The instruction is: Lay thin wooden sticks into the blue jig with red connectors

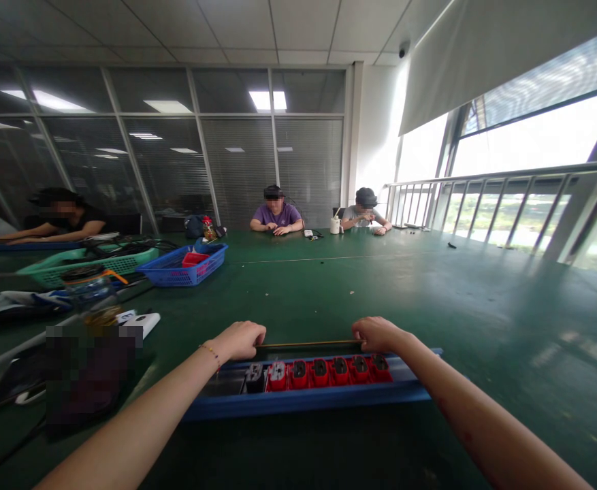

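Plainly, the left hand [241, 338] grasps one end of a strip [308, 344], which runs sideways between the grips, nearly parallel to the tray [308, 403] just bodyward; its red blocks [320, 382] lie nearer the right hand [380, 333], clasping the other end.

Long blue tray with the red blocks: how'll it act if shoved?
Probably fairly stiff: the tray has a straight, long front edge. Unlikely to tip, as it sits low on the green table. The red blocks may slide lengthwise, since uncovered tray floor shows near the left end.
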`<state>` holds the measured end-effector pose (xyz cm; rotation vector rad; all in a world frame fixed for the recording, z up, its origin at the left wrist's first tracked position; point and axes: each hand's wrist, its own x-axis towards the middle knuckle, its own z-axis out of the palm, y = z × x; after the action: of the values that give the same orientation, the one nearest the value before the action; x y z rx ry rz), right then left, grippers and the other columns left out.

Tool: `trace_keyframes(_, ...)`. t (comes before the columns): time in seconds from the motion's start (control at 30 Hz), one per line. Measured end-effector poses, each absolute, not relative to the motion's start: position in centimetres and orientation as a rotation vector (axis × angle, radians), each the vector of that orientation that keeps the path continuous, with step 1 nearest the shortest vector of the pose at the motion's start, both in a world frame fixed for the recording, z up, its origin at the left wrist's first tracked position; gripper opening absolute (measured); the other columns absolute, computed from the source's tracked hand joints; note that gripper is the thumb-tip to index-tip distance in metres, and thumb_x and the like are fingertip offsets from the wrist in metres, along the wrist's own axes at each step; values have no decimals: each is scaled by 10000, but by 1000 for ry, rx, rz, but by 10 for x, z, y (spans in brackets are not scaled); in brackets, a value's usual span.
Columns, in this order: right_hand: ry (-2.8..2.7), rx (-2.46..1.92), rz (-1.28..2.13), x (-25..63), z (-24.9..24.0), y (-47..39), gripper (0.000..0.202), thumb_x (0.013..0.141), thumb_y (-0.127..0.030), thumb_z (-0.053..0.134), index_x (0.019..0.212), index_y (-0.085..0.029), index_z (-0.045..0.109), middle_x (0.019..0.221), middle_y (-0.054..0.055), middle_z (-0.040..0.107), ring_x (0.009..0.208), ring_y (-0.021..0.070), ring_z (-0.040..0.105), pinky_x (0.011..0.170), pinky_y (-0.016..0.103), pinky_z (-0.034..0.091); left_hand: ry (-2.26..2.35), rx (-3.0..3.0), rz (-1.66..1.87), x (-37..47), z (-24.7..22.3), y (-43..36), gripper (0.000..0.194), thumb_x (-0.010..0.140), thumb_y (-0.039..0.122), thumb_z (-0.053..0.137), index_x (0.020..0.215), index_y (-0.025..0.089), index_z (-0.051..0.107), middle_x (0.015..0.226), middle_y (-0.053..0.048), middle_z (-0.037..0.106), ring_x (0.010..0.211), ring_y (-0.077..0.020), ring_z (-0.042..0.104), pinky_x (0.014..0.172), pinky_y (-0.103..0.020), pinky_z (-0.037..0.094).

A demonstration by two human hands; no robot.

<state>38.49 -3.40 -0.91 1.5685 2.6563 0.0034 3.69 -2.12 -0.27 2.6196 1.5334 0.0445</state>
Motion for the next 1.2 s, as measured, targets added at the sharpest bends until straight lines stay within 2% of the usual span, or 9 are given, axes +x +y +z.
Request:
trace_keyframes(0.13,2865,1724,-43,397,-12,-34,158,631,-160,499,733,-191,616,768,22,602,680,148,536,577,218,351,1561,2594,237,35,5,-26,151,632,145,499,690,207,623,747,-16,614,686,-166,572,611,-242,417)
trace_keyframes(0.3,3100,1970,-399,404,-7,-51,143,690,-159,425,726,-175,562,605,-26,503,548,101,436,510,195,324,1522,2477,553,26,25,-46,244,767,291,418,884,211,616,914,-31,627,834,-172,577,730,-243,436)
trace_keyframes(0.43,3164,2095,-659,398,0,-73,153,709,-159,404,750,-179,550,530,-55,419,482,86,359,464,192,285,1423,2199,842,27,33,-76,276,763,357,448,936,207,603,808,-18,639,740,-176,583,656,-244,440)
trace_keyframes(0.53,3165,2184,-739,394,5,-89,159,691,-142,422,778,-178,550,517,-64,366,477,83,340,455,192,274,1377,2079,868,30,34,-98,325,751,380,480,1014,210,567,730,-2,595,701,-164,563,637,-236,427)
trace_keyframes(0.63,3145,2122,-957,394,9,-105,175,709,-159,445,856,-176,539,543,-58,386,500,88,378,476,192,309,1370,1993,825,31,32,-111,418,743,455,485,1089,223,528,709,9,556,674,-151,533,607,-224,411)
trace_keyframes(0.77,3049,1929,-1299,394,14,-121,278,758,-343,506,978,-173,505,652,-20,487,583,114,469,527,209,380,1471,1912,868,30,29,-115,442,762,528,422,1026,202,563,717,-7,571,668,-155,516,602,-228,391)
trace_keyframes(0.9,3032,2010,-1283,392,11,-121,341,801,-481,424,870,-167,538,662,-9,499,599,109,463,531,204,381,1456,1884,855,29,26,-115,408,747,520,452,967,200,578,685,1,578,674,-160,531,613,-231,390)
trace_keyframes(1.0,3025,2092,-1213,393,3,-113,354,786,-504,437,774,-163,535,610,-21,490,559,100,450,498,198,362,1451,1873,828,28,23,-114,393,733,508,476,939,190,581,621,13,567,663,-165,546,622,-239,396)
trace_keyframes(1.2,2941,2207,-898,397,-4,-109,384,747,-545,466,753,-172,554,555,-18,533,497,105,470,447,200,337,1466,1898,756,29,17,-113,390,728,513,481,892,174,582,641,-1,596,653,-173,566,614,-246,406)
